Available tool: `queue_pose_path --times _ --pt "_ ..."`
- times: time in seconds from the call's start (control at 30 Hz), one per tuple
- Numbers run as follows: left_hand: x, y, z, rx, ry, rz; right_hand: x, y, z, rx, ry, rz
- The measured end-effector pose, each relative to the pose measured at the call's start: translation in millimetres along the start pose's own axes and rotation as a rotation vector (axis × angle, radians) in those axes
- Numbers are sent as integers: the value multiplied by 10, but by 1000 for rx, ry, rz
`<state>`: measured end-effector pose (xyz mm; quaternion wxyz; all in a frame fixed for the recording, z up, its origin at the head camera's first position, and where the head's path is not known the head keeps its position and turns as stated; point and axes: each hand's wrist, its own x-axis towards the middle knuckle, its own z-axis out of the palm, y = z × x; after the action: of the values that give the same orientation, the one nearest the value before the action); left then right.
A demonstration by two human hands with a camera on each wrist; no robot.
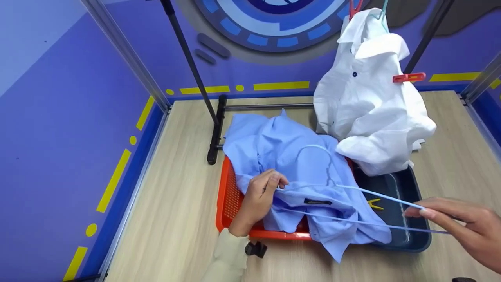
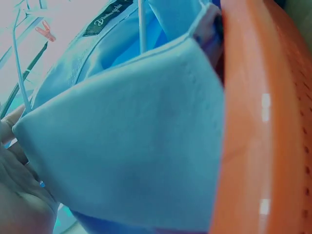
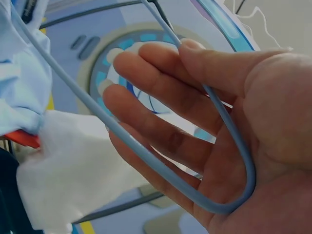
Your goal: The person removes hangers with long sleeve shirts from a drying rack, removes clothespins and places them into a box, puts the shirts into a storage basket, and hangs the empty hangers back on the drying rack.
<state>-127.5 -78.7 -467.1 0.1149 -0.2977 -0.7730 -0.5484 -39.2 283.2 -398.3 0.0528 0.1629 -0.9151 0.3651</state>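
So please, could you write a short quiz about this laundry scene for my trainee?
1. True or false: the white shirt hangs from a hanger.
2. Which hand has its grip on the end of the thin light-blue wire hanger? A left hand B right hand
3. Fill in: the light-blue cotton shirt lies over the ___ plastic basket.

Key: 1 true; 2 B; 3 orange.

Wooden floor [image 1: 176, 219]; orange basket [image 1: 229, 201]; dark tray [image 1: 411, 188]
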Motion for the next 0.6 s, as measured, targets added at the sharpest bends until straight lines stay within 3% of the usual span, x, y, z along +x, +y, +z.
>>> queue_pose_path --times 0.1,0.33,0.4,0.5,0.6 --pt "-4 88 -36 -14 -3 -25 -15 42 -48 -34 -21 28" --pt "-29 126 -64 -46 3 -27 -78 228 -164 78 -118 100" --pt "-39 120 -71 -55 4 -27 -93 290 -201 67 -146 144" --pt "-55 120 -83 -56 -2 -63 -120 411 -249 109 -160 124" --pt "-67 115 -89 -51 -9 -98 -134 593 -330 161 -240 123"
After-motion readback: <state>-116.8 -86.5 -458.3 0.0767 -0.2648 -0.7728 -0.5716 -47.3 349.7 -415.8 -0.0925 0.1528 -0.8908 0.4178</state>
